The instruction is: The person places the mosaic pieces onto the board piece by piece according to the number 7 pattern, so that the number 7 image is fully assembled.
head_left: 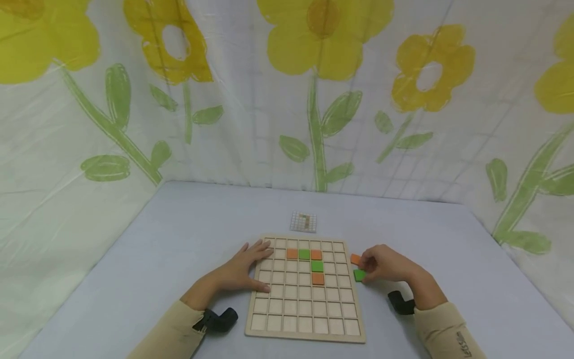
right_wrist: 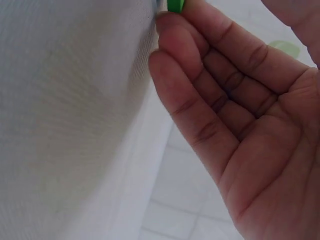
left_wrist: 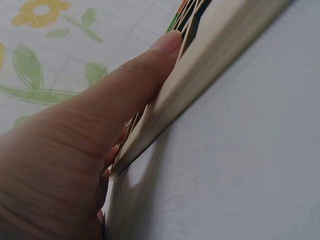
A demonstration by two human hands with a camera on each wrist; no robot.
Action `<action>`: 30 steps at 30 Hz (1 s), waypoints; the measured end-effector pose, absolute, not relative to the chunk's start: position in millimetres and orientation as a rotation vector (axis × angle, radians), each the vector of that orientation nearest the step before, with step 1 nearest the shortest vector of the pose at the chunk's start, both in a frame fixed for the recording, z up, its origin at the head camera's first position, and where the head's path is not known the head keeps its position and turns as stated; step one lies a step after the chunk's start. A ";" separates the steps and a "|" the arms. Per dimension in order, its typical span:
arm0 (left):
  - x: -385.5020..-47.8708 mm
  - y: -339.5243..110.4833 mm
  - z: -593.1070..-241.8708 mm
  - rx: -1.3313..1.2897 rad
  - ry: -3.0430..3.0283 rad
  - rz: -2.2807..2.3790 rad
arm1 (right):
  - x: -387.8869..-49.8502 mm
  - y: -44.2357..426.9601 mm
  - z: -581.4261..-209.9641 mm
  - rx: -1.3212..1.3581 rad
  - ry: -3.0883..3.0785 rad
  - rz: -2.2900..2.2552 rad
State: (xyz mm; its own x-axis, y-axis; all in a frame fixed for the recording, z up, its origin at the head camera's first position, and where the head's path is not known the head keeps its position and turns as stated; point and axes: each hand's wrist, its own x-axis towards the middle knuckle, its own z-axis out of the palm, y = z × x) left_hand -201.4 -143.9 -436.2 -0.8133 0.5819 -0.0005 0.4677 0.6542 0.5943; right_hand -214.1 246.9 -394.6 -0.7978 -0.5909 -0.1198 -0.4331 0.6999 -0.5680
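A wooden grid board (head_left: pixel 305 339) lies on the table with a few orange and green square tiles in its upper cells, among them a green tile (head_left: pixel 317 266). My left hand (head_left: pixel 237 269) rests with spread fingers on the board's left edge. In the left wrist view its thumb (left_wrist: pixel 125 82) lies over the raised rim. Beside the right edge, my right hand (head_left: pixel 387 264) has curled fingers and holds a loose green tile (head_left: pixel 359 275) at the fingertips; the right wrist view shows only a sliver of this tile (right_wrist: pixel 175 5). An orange tile (head_left: pixel 355 259) lies by the same fingers.
A small pattern card (head_left: pixel 303 222) with a printed grid lies behind the board. Black wrist-worn devices (head_left: pixel 221 320) sit below both hands. A white curtain (head_left: pixel 242 124) with painted yellow flowers hangs behind the pale table (head_left: pixel 202 214).
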 end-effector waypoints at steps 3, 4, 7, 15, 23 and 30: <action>-201.8 -143.3 -435.9 0.860 2.685 0.876 | -213.1 245.9 -391.7 -0.805 2.608 -0.781; -202.0 -143.2 -436.1 0.862 2.685 0.875 | -212.5 245.0 -391.0 -0.805 2.603 -0.787; -202.2 -143.2 -436.6 0.864 2.684 0.875 | -210.3 240.0 -390.1 -0.818 2.587 -0.806; -201.3 -143.3 -436.8 0.855 2.680 0.885 | -205.7 224.0 -389.5 -0.833 2.556 -0.842; -200.9 -143.0 -436.8 0.853 2.680 0.878 | -196.7 206.6 -379.7 -0.851 2.550 -0.829; -201.5 -143.6 -437.0 0.846 2.675 0.897 | -190.3 189.0 -376.3 -0.895 2.518 -0.805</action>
